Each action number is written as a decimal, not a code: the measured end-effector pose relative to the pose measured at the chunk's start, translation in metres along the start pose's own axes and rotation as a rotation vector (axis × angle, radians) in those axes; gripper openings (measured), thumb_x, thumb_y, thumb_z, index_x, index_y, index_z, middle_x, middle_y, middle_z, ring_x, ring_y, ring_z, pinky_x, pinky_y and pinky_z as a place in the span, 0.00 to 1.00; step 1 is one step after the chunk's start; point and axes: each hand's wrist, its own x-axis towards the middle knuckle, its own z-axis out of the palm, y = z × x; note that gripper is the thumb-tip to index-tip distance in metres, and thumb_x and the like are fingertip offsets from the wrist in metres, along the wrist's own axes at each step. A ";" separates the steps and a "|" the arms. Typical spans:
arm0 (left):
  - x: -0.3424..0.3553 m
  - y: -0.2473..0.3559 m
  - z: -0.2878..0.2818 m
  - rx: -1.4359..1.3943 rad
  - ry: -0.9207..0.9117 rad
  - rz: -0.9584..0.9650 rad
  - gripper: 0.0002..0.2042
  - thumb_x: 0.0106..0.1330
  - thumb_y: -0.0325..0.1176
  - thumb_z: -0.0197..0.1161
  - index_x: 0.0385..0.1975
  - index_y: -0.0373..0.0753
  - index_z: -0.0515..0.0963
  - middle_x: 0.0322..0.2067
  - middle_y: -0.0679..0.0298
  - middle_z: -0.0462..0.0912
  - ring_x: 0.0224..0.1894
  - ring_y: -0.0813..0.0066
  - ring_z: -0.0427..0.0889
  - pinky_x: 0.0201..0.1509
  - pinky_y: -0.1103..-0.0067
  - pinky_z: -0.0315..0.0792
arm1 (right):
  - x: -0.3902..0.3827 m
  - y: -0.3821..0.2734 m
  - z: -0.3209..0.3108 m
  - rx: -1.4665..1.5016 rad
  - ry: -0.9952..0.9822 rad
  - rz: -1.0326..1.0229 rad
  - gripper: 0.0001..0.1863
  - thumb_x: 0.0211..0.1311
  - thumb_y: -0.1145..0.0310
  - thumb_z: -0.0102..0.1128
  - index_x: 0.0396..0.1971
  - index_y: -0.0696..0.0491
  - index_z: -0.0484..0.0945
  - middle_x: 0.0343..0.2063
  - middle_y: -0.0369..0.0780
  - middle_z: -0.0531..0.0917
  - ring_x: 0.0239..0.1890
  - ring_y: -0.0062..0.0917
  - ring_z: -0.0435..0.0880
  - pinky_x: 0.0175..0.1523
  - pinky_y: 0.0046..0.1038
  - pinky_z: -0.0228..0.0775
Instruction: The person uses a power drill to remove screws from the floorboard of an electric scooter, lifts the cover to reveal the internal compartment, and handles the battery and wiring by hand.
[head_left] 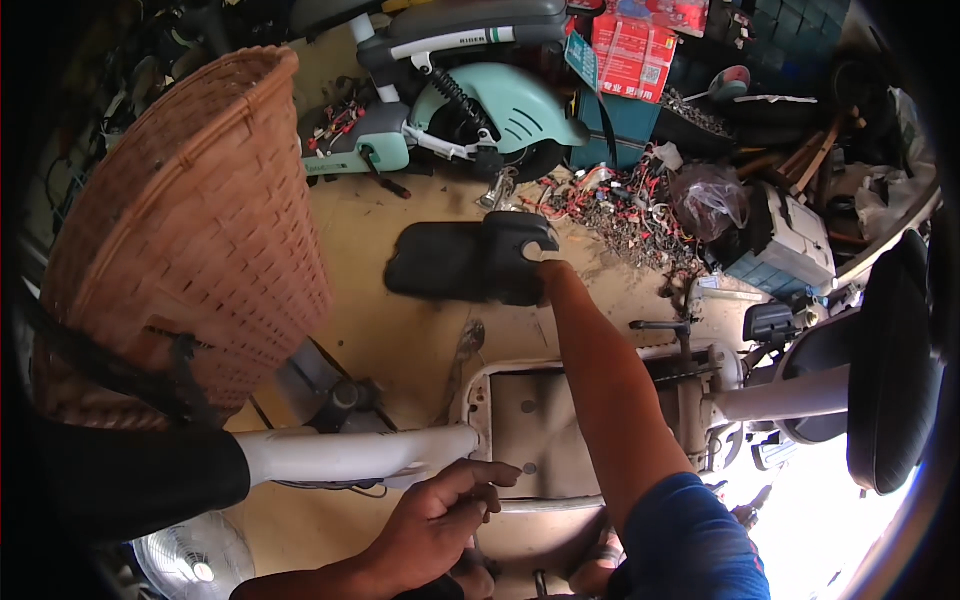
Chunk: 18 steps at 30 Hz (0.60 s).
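Stretched out over the floor, my right hand (549, 278) grips the end of a black plastic cover (440, 262) by its rounded cut-out. Most of that hand's fingers are hidden by the cover. My left hand (440, 520) is above the near side of an electric bike's white frame (370, 452), holding nothing that I can see. Its index finger points right and the other fingers are loosely bent. Between my arms lies the bike's footwell (530, 425), uncovered, with a flat brownish panel inside a pale rim.
A large woven basket (200, 210) rises at the left. Beyond the cover stands a mint-green scooter (500, 105). Scattered wires and small parts (630, 215) lie near red boxes (635, 55). The bike's black saddle (895, 370) is at the right, a fan (195, 560) at lower left.
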 end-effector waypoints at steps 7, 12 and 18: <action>0.024 -0.004 0.013 0.053 -0.100 -0.042 0.16 0.65 0.16 0.46 0.48 0.35 0.77 0.33 0.68 0.75 0.37 0.82 0.72 0.45 0.83 0.68 | -0.062 0.034 -0.017 0.516 0.782 0.621 0.17 0.53 0.62 0.60 0.35 0.61 0.81 0.34 0.48 0.85 0.37 0.37 0.85 0.40 0.36 0.74; 0.004 0.005 0.034 -0.042 -0.108 0.048 0.15 0.65 0.16 0.46 0.48 0.33 0.77 0.33 0.66 0.77 0.36 0.83 0.73 0.43 0.84 0.69 | -0.262 -0.141 -0.129 0.891 1.023 0.173 0.20 0.56 0.62 0.61 0.45 0.60 0.79 0.36 0.53 0.83 0.42 0.40 0.84 0.47 0.35 0.73; -0.017 0.013 0.049 -0.082 -0.093 0.054 0.15 0.64 0.17 0.46 0.47 0.31 0.76 0.32 0.66 0.77 0.35 0.81 0.74 0.43 0.83 0.71 | -0.428 -0.178 -0.117 0.750 0.655 0.066 0.21 0.59 0.60 0.58 0.47 0.60 0.79 0.42 0.51 0.83 0.45 0.43 0.82 0.51 0.35 0.73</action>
